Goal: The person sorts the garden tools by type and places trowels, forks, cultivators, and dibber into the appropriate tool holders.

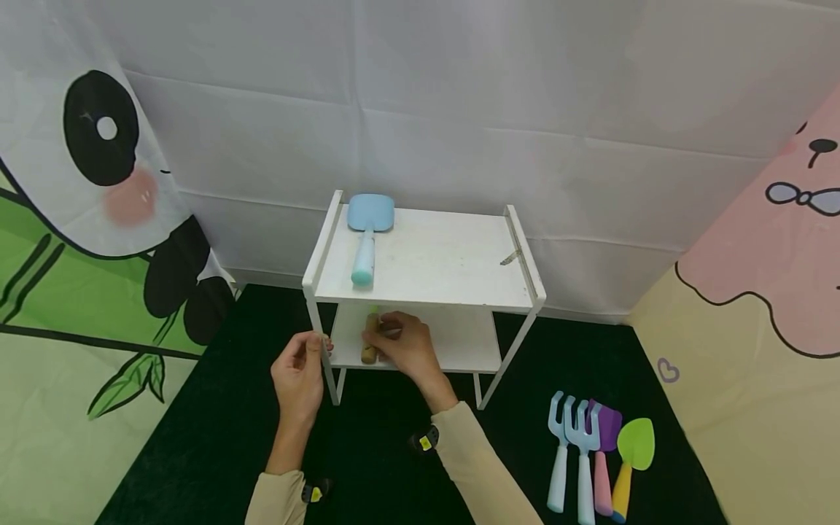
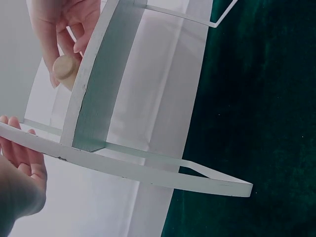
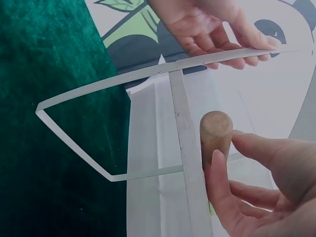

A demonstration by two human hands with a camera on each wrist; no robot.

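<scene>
A white two-tier shelf (image 1: 440, 255) stands in the middle. My left hand (image 1: 298, 372) holds its front left leg, the thumb on one side and the fingers behind. On the lower tier, my right hand (image 1: 407, 346) pinches a light wooden handle (image 1: 370, 350) between thumb and fingers. The handle's rounded end (image 3: 216, 123) faces the front edge in the right wrist view. A bit of green shows past the handle, but the upper tier hides the tool's head. On the upper tier, at the left, lies a blue toy shovel (image 1: 369, 219) with a pale blue handle.
To the right on the dark green cloth (image 1: 525, 452) lie two light blue toy forks (image 1: 556, 452), a purple shovel with a pink handle (image 1: 602, 481) and a green trowel with a yellow handle (image 1: 635, 445). Printed cloth walls (image 1: 433, 109) enclose the back and sides.
</scene>
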